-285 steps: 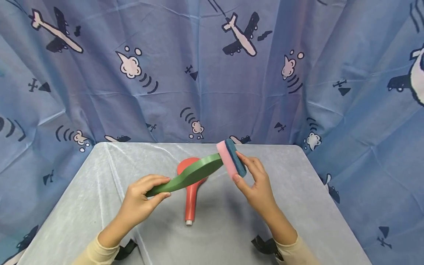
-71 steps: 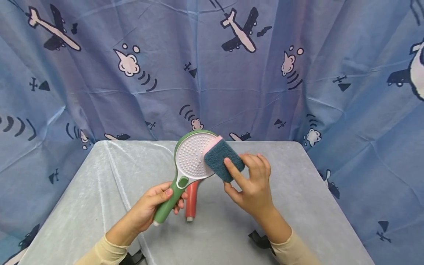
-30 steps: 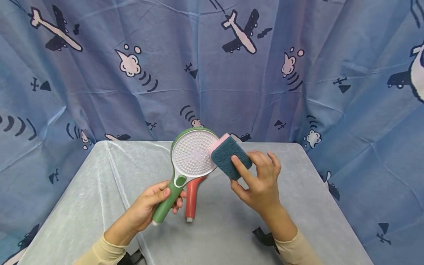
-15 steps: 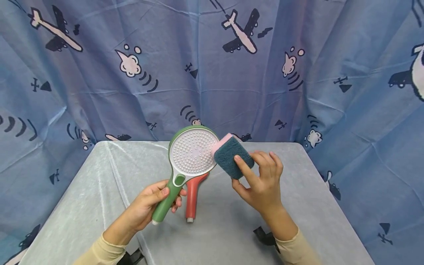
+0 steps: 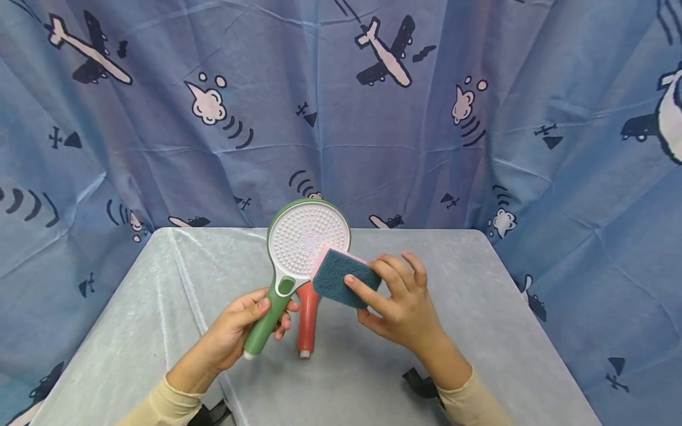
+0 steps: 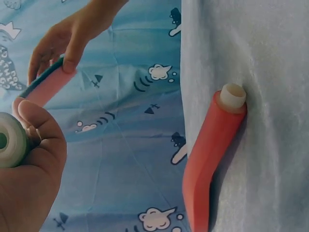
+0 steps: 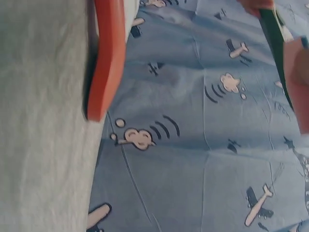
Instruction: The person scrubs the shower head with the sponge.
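Observation:
My left hand (image 5: 240, 328) grips the green handle of a shower head (image 5: 298, 236), its white nozzle face turned up toward the head view. In my right hand (image 5: 402, 296) is a sponge (image 5: 346, 278), pinched between thumb and fingers, dark teal scouring side outward and pink foam side toward the shower head. The sponge overlaps the lower right part of the nozzle face. The right wrist view shows the pink foam (image 7: 295, 87) right at the face of the green shower head (image 7: 276, 48). Both things are held above the table.
A red shower head (image 5: 306, 325) lies on the grey cloth-covered table (image 5: 479, 331), its head hidden behind the green one. Black straps (image 5: 421, 384) hang near both wrists. A blue curtain (image 5: 341, 118) with airplane prints stands behind the table.
Over the last half second the sponge has moved left and down from the nozzle face's right edge onto its lower right part. Earlier the green shower head was turned edge-on; now its face shows.

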Available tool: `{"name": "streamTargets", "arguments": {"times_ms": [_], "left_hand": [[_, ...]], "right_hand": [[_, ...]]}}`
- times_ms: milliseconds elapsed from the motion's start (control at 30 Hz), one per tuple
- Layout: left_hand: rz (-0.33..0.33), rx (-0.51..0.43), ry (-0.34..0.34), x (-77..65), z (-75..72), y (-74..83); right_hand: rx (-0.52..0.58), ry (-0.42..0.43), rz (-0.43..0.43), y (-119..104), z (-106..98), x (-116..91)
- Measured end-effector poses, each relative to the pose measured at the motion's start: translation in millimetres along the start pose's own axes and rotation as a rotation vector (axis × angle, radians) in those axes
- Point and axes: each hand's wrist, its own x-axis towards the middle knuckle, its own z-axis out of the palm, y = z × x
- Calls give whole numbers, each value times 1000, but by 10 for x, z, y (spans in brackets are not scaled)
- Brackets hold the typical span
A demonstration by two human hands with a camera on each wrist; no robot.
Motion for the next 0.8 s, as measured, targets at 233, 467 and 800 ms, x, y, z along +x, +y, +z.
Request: {"name": "streamTargets", "arguments": {"times_ms": [233, 467, 800], "left_hand": [[11, 58, 0, -13, 20, 43], [23, 28, -6, -26, 10, 51], [29, -30, -47, -18, 14, 30]], "right_hand": [[-43, 100, 189, 129, -132, 53], [56, 7, 25, 85, -108, 45], [-23, 101, 137, 144, -153, 52]]}}
